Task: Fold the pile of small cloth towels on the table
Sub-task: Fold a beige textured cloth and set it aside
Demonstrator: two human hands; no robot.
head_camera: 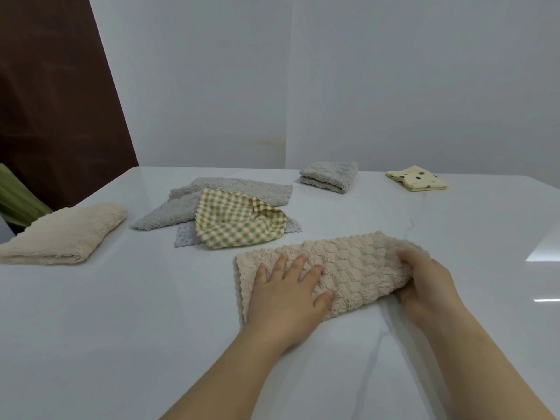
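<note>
Tabletop (121,328) of glossy white stone with faint grey veins fills most of the view, backed by one pale grey wall (303,71) and one dark brown panel (54,101) at the left, with a green ribbed object (18,195) just below the panel. Seven cloths lie on the table. Nearest the person is one beige bubble-textured cloth towel (357,268), doubled into a long band. The left hand (288,295) lies flat on its left half with fingers spread, pressing it down. The right hand (427,283) curls round its right end, thumb below and fingers over the raised fold. At the far left sits one cream fleecy folded towel (63,234), thick and wedge-shaped. Between these is the loose pile: one grey fluffy unfolded towel (218,192), one paler grey scallop-edged cloth (185,237) partly beneath, and one green-and-cream checked cloth (236,222) crumpled on top. Well apart, near the wall, lie one grey fluffy folded towel (328,176) and, smallest, one yellow folded cloth with dark dots (418,178).
</note>
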